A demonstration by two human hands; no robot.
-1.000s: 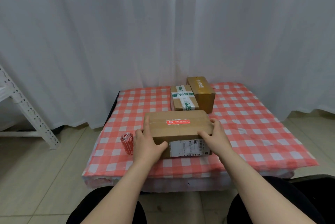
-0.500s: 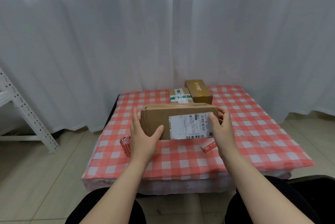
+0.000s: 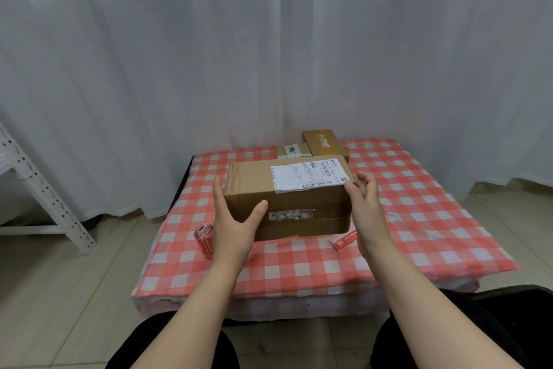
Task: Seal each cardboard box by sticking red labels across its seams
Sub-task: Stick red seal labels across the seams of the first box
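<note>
A brown cardboard box is tilted above the checked table, its white shipping label facing up and a torn tape patch on the face towards me. My left hand grips its left end, fingers up the side and thumb across the front face. My right hand touches the right end with loosely spread fingers. A roll of red labels lies on the cloth left of my left hand. One loose red label lies below the box's right corner.
Two smaller boxes stand at the table's back: one with green-printed tape and a brown one. The red-and-white checked cloth covers a low table. A white metal rack stands at left; white curtains hang behind.
The box has been lifted and rolled over: the face with the red label has turned out of sight and the shipping label now faces up. A loose red label has come into view on the cloth.
</note>
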